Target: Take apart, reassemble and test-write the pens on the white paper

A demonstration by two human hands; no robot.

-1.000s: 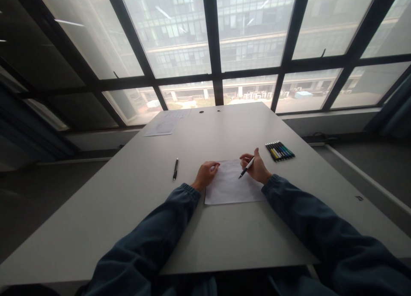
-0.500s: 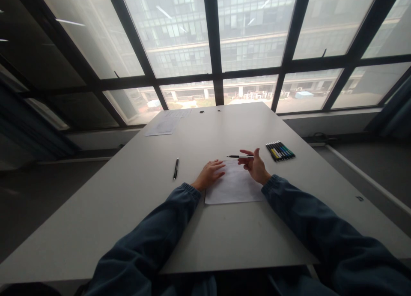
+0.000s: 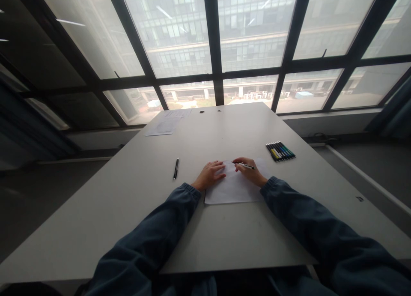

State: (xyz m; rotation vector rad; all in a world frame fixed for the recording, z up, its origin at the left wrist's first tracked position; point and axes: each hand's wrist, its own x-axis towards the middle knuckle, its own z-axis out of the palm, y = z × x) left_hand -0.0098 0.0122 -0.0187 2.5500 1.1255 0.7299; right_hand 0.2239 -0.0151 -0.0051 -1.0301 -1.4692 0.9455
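Observation:
A white sheet of paper point(image 3: 233, 189) lies on the grey table point(image 3: 160, 210) in front of me. My left hand point(image 3: 210, 174) rests flat on the sheet's left edge, fingers stretched out. My right hand point(image 3: 248, 171) is closed round a pen point(image 3: 245, 165), its tip down on the upper part of the sheet near the left hand's fingers. Both arms wear dark blue sleeves.
A black pen point(image 3: 175, 168) lies loose to the left of the sheet. A row of several coloured markers point(image 3: 280, 151) sits to the right. Another paper point(image 3: 167, 122) lies at the table's far left corner, below large windows.
My right hand turned the pen from a raised, level hold down onto the sheet. My left hand opened from curled to flat on the paper.

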